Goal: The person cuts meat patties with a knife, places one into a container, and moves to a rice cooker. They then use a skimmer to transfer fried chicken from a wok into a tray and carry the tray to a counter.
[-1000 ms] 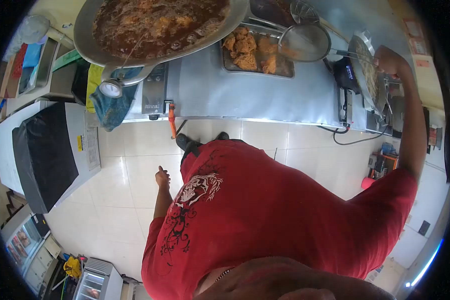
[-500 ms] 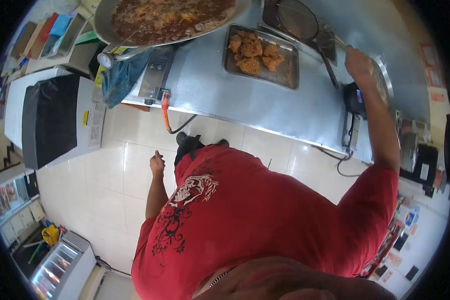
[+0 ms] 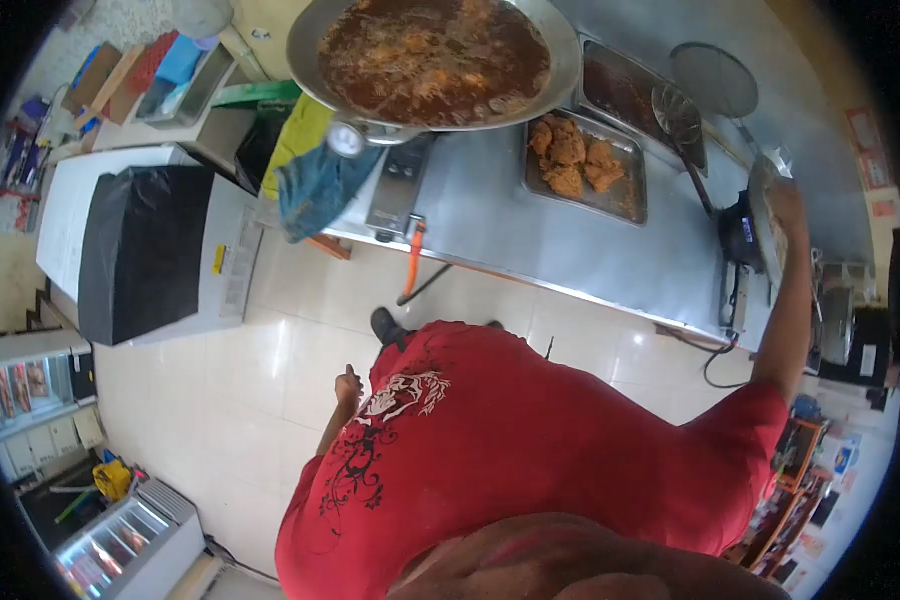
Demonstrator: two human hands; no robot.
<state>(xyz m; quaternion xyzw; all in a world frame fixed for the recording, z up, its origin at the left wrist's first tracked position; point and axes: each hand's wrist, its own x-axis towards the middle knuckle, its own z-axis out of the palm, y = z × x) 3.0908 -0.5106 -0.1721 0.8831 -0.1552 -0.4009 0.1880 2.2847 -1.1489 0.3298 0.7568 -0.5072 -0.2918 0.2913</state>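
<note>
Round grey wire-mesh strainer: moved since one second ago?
Yes: the strainer went rightward and farther back. It overlapped the rectangular metal tray of brown fried pieces; now it's clear of that tray.

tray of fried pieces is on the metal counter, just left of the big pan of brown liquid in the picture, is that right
Not left: the head view shows the tray to the right of the big pan of brown liquid. The fried pieces are in it, on the metal counter.
</note>
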